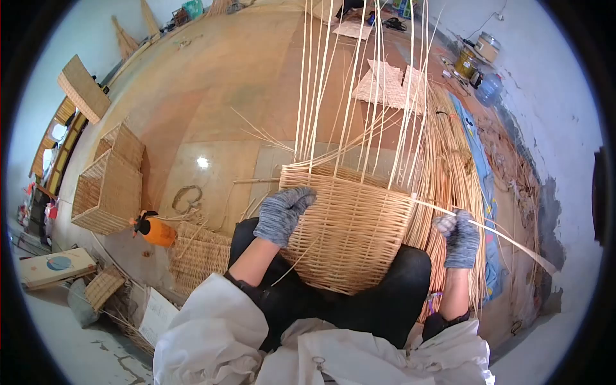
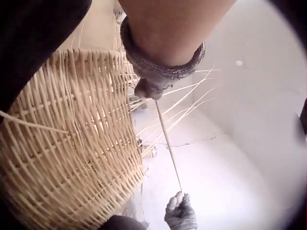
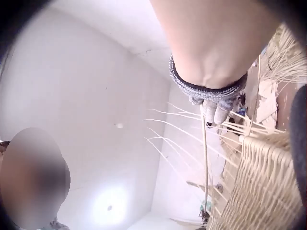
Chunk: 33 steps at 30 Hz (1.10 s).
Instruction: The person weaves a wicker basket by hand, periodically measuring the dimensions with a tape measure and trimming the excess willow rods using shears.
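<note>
A half-woven wicker basket [image 1: 346, 231] rests on the person's lap, with long upright stakes rising from its far side. The gloved left hand [image 1: 282, 215] grips its left side near the upper edge; in the left wrist view that hand [image 2: 153, 86] is mostly hidden by its cuff. Off to the right, the gloved right hand [image 1: 459, 237] pinches a wicker strand [image 1: 433, 206] that stretches from the basket's upper right corner and runs past the hand to the lower right. The right wrist view shows the curled fingers [image 3: 219, 114] with the strand [image 3: 205, 158] between them.
A large bundle of wicker rods [image 1: 443, 147] lies at the right beside a blue cloth [image 1: 491, 256]. Woven panels [image 1: 391, 86] lie ahead on the floor. To the left are an orange spray bottle [image 1: 157, 231], a flat woven piece [image 1: 199, 256] and box-shaped baskets [image 1: 112, 192].
</note>
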### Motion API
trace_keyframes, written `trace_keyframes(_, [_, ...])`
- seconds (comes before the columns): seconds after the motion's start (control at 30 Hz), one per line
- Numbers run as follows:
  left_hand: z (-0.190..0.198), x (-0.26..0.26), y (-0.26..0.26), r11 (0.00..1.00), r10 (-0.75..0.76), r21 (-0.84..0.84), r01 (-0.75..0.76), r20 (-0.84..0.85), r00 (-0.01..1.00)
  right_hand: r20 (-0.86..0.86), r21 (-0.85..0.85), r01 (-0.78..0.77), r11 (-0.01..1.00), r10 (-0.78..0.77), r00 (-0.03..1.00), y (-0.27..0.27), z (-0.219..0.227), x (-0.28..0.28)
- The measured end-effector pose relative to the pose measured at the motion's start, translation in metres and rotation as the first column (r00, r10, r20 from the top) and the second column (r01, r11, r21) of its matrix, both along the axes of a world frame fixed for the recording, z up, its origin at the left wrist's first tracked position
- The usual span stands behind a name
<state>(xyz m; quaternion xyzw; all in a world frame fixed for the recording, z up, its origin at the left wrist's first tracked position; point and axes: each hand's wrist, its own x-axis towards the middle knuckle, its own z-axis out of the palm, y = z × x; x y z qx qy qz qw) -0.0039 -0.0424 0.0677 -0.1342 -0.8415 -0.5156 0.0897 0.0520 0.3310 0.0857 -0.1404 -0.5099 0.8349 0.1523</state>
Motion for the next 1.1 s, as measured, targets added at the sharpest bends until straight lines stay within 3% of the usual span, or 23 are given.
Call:
trace_keyframes(0.03, [-0.002,-0.008,0.005,0.998,0.065,-0.015,-0.065,0.005,0.998,0.014,-0.004,0.080,0.997,-0.080,0.997,0.011,-0.001,-0.009])
trace_keyframes(0.07, [-0.003,-0.013,0.011,0.999,0.052,0.006,-0.053,0.092,0.994,0.029,-0.016,0.049,0.999,-0.049,0.998,0.021,-0.010,-0.016])
trace_keyframes(0.13, [-0.023,-0.026,0.023,0.997,0.043,0.059,-0.042,-0.017,0.999,0.055,-0.045,-0.007,0.999,0.009,0.998,0.029,-0.025,-0.023])
trace_keyframes(0.17, [-0.039,-0.034,0.028,0.996,0.037,0.083,-0.031,-0.070,0.997,0.122,-0.060,0.040,0.997,-0.033,0.992,0.026,-0.029,-0.026])
trace_keyframes(0.2, [-0.051,-0.042,0.031,0.999,0.038,0.029,-0.035,-0.113,0.993,0.189,-0.071,0.087,0.994,-0.073,0.979,0.008,-0.023,-0.028])
trace_keyframes(0.23, [-0.043,-0.044,0.034,0.998,0.053,-0.040,-0.055,-0.040,0.998,0.255,-0.081,0.136,0.987,-0.112,0.960,-0.003,-0.019,-0.029])
trace_keyframes(0.3, [-0.029,-0.047,0.038,0.980,0.098,-0.183,-0.078,0.102,0.990,0.313,-0.015,0.052,0.999,-0.045,0.949,-0.003,-0.019,-0.030])
trace_keyframes(0.37, [-0.048,-0.065,0.035,0.999,-0.003,-0.032,0.011,0.224,0.975,0.336,-0.001,-0.048,0.999,0.046,0.941,0.004,-0.021,-0.032])
trace_keyframes(0.47, [-0.064,-0.070,0.035,1.000,0.009,0.002,-0.010,0.239,0.971,0.228,0.017,-0.182,0.983,0.173,0.958,0.009,-0.010,-0.033])
trace_keyframes(0.53, [-0.033,-0.060,0.044,0.974,0.017,-0.226,0.014,0.138,0.990,0.238,0.039,-0.270,0.962,0.254,0.938,0.017,-0.007,-0.036])
trace_keyframes(0.63, [-0.001,-0.064,0.087,0.701,-0.166,-0.712,0.035,-0.116,0.979,0.215,-0.132,-0.359,0.924,0.380,0.899,0.030,-0.027,-0.048])
trace_keyframes(0.67, [0.017,-0.061,0.097,0.730,-0.163,-0.674,0.110,-0.015,0.987,0.273,-0.099,-0.277,0.956,0.294,0.916,0.027,-0.023,-0.046])
trace_keyframes(0.77, [0.016,-0.090,0.112,0.775,-0.186,-0.507,0.378,0.389,0.902,0.293,-0.098,-0.298,0.950,0.313,0.903,0.030,-0.021,-0.047])
trace_keyframes(0.83, [0.018,-0.086,0.116,0.806,-0.111,-0.495,0.324,0.413,0.904,0.404,0.167,-0.173,0.971,0.092,0.910,0.019,-0.004,-0.067])
trace_keyframes(0.9, [0.016,-0.079,0.118,0.804,-0.061,-0.517,0.292,0.418,0.907,0.389,0.433,-0.206,0.877,0.024,0.921,0.012,0.014,-0.114])
trace_keyframes(0.97, [0.018,-0.074,0.124,0.785,0.007,-0.573,0.235,0.388,0.922,0.015,0.544,-0.218,0.810,0.250,0.968,-0.006,0.024,-0.166])
trace_keyframes(1.0, [0.018,-0.076,0.126,0.772,0.045,-0.598,0.218,0.392,0.919,0.012,0.672,-0.207,0.711,0.270,0.963,-0.028,0.042,-0.185])
trace_keyframes(1.03, [0.018,-0.077,0.128,0.758,0.084,-0.620,0.201,0.398,0.913,0.014,0.783,-0.191,0.592,0.290,0.957,-0.050,0.059,-0.203])
trace_keyframes(1.07, [0.014,-0.080,0.130,0.762,0.104,-0.622,0.182,0.395,0.913,-0.139,0.963,0.091,0.253,0.178,0.974,-0.060,0.043,-0.238])
trace_keyframes(1.1, [0.005,-0.083,0.131,0.765,0.123,-0.622,0.165,0.393,0.911,-0.224,0.971,0.209,0.117,0.136,0.965,-0.062,0.030,-0.251])
